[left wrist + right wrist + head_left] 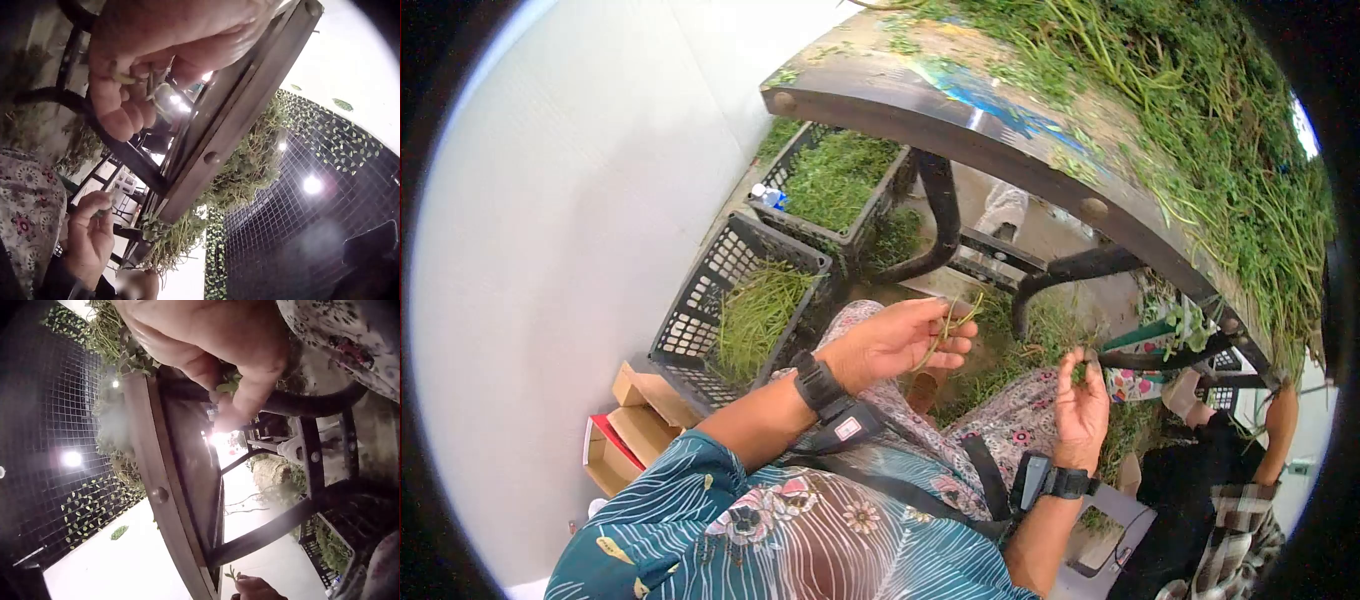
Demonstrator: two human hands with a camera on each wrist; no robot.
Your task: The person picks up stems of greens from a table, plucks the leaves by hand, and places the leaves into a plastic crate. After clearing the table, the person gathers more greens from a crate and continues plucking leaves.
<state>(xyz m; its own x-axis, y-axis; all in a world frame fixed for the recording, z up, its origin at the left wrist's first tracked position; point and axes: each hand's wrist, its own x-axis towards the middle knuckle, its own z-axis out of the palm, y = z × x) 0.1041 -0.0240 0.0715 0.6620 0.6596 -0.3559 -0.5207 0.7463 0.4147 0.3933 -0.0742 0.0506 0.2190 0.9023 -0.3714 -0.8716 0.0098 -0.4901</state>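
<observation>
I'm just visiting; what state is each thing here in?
Left hand: holding thin stems
Right hand: pinching a leafy sprig
Table: heaped with greens
Near crate: open-topped, holding cut stems
Far crate: open-topped, full of leafy cuttings
Wrist straps: fastened

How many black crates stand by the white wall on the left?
2: the near crate holds stems; the far crate, behind it, holds leafy greens. More may be hidden.

I see a teal shirt [670, 515] with white lines and pink flowers, pale trousers [1030, 405] with pink blooms, yellow-green held stems [948, 322], a green sprig [1080, 373], black crates [700, 285], a white wall [550, 230].
</observation>
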